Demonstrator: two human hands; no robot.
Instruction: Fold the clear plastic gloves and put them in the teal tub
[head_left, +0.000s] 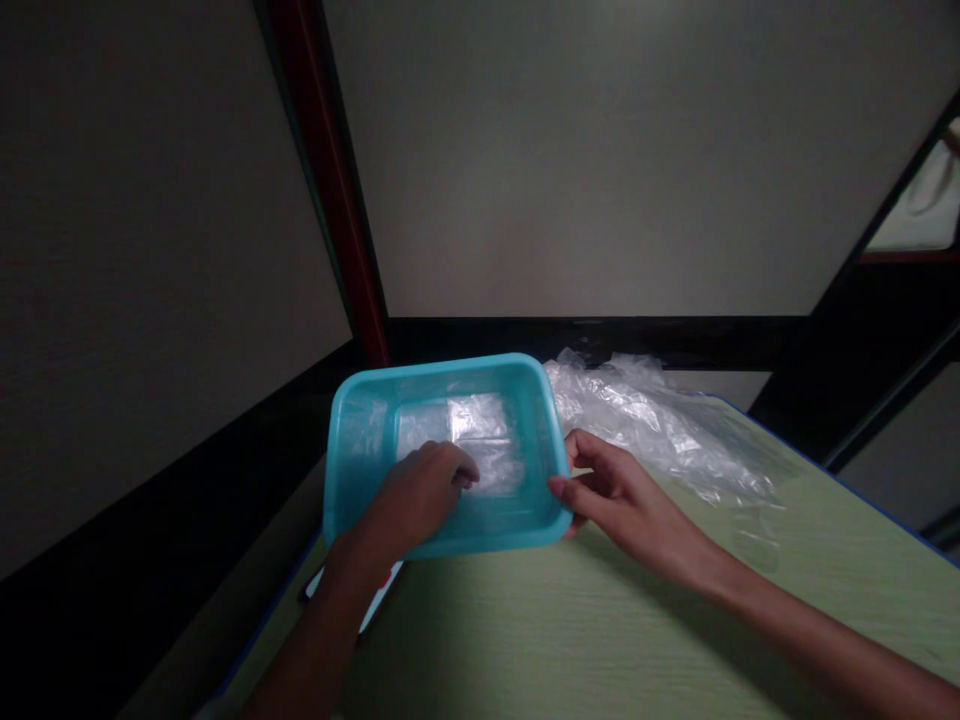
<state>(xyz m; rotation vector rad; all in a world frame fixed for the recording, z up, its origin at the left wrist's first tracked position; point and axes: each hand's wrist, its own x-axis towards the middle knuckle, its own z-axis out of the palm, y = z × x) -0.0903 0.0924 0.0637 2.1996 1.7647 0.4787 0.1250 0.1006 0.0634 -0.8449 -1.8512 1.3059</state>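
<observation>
A turquoise plastic tub (442,372) is tilted so that its inside faces me, above the green table. My right hand (611,490) grips its right wall, with the thumb on the rim and the fingers behind it. Inside the tub is my left hand (429,490), its fingers curled inward over the shiny, pale bottom. Whatever those fingers may hold is hidden under the hand. Light glints off the tub's bottom, and I cannot tell whether a clear film lies there.
Crumpled clear plastic bags (645,415) lie behind my right hand on the light green table (600,640). A flat, dark-edged object (379,600) with a pale face and a red spot lies partly under my left forearm. Grey wall panels (585,180) rise behind the table.
</observation>
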